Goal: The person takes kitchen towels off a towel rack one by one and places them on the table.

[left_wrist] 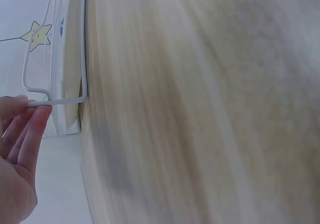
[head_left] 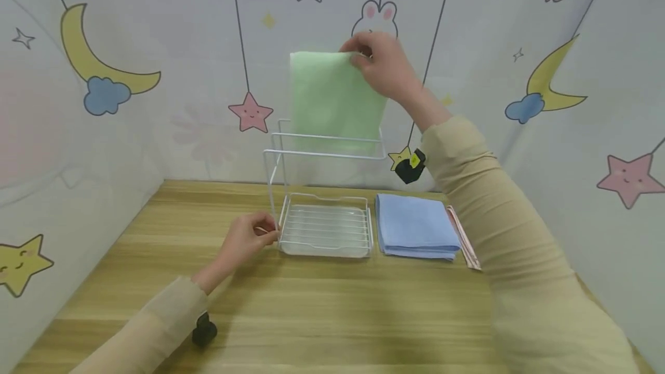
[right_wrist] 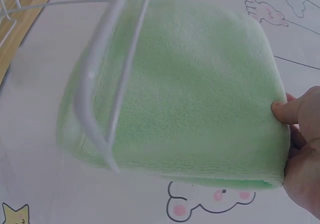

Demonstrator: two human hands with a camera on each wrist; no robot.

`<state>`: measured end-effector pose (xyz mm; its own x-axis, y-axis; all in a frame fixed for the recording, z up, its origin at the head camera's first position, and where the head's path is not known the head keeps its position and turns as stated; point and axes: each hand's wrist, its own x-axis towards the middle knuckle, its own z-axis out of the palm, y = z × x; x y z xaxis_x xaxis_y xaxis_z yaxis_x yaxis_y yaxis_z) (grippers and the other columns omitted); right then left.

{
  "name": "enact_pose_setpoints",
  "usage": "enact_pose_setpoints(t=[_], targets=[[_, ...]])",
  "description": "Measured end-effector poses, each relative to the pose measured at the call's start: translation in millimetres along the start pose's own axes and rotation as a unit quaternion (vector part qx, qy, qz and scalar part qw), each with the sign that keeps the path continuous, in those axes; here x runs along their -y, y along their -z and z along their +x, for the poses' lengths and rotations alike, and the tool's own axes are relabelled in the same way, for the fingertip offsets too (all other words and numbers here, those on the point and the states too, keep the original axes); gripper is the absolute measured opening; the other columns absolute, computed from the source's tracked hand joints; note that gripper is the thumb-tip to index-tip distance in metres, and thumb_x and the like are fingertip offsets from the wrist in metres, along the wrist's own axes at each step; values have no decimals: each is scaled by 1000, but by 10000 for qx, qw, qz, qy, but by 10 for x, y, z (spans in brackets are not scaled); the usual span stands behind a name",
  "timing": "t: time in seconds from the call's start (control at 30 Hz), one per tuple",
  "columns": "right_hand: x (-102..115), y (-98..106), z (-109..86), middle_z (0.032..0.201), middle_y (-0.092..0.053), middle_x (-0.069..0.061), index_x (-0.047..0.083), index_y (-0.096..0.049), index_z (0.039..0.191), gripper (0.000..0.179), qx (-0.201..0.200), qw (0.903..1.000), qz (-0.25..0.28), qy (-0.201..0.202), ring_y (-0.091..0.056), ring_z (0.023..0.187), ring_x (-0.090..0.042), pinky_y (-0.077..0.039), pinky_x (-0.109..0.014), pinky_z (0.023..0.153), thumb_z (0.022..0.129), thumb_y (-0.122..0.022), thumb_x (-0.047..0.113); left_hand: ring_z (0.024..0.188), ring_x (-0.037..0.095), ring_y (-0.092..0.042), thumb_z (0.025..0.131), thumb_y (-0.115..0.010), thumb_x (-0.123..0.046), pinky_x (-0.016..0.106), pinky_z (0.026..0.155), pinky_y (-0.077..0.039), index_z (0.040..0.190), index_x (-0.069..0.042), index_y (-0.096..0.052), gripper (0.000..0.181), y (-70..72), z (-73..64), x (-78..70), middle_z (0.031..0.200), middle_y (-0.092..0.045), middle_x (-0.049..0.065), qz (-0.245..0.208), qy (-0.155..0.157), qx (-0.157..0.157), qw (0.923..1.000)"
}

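Observation:
A folded pale green towel (head_left: pixel 335 94) hangs upright from my right hand (head_left: pixel 384 65), thumb and fingers pinching its top edge near the right corner. Its lower part is behind the top bars of a white wire rack (head_left: pixel 324 154), overlapping them in the head view. The right wrist view shows the towel's soft face (right_wrist: pixel 190 89) beyond two blurred white bars. Down at the rack's lower left corner, my left hand (head_left: pixel 246 241) pinches the wire frame. In the left wrist view, thumb and fingertips (left_wrist: pixel 42 113) grip that white wire low over the tabletop.
A folded blue cloth (head_left: pixel 415 227) lies just right of the rack, with a thin pink striped cloth (head_left: pixel 464 238) beside it, partly hidden by my right sleeve. A pale tray (head_left: pixel 327 251) sits in the rack's base. Patterned curtain walls (head_left: pixel 197 74) enclose the wooden table (head_left: pixel 312 316).

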<state>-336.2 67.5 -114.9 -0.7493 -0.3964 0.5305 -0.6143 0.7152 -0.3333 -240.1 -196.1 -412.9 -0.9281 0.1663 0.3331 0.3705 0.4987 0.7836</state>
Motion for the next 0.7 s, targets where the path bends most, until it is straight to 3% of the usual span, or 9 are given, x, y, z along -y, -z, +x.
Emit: enact_pose_setpoints(t=[0.23, 0.47, 0.7], targets=[[86, 303, 73, 116, -63, -1, 13, -61, 118, 25, -448, 9984, -345, 43, -52, 90, -8, -43, -17, 77, 97, -46, 14, 73, 17, -68, 79, -72, -3, 18, 58, -56, 81, -4, -63, 9, -5, -4, 15, 82, -69, 11, 67, -59, -48, 9999], [97, 579, 59, 118, -61, -2, 16, -60, 120, 27, -587, 9964, -614, -54, -55, 98, -10, -48, -20, 85, 98, -44, 18, 75, 16, -68, 79, -71, -3, 20, 60, -57, 81, -6, -64, 9, -14, -22, 24, 83, -70, 9, -18, -40, 41, 10000], [-23, 819, -27, 120, -60, -2, 18, -61, 120, 28, -724, 9932, -879, -232, -52, 96, -8, -47, -21, 84, 98, -44, 22, 76, 16, -68, 80, -70, -4, 20, 60, -57, 82, -7, -63, 8, -8, -8, 25, 83, -69, 9, 23, -71, 12, 10000]])
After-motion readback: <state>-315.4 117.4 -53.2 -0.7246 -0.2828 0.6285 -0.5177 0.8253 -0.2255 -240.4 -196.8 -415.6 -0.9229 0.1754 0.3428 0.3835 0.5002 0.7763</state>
